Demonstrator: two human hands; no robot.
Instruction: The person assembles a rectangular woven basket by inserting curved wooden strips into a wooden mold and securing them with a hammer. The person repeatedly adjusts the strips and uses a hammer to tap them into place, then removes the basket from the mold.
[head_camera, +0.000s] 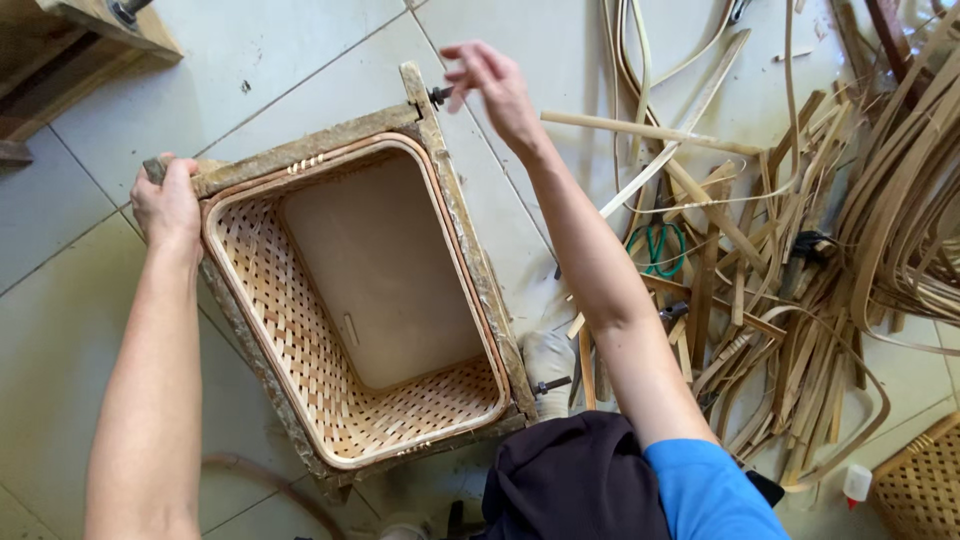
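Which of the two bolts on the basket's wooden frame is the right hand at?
The far bolt at the frame's top corner, right beside the right hand's fingers. The other bolt sticks out at the near corner, by the person's knee.

Both bare arms extended forward. Left hand (168, 205) curled closed, knuckles up, gripping. Right hand (492, 85) raised farther out, wrist bent, fingers loosely spread, pinching nothing visible. Blue sleeve at right shoulder.
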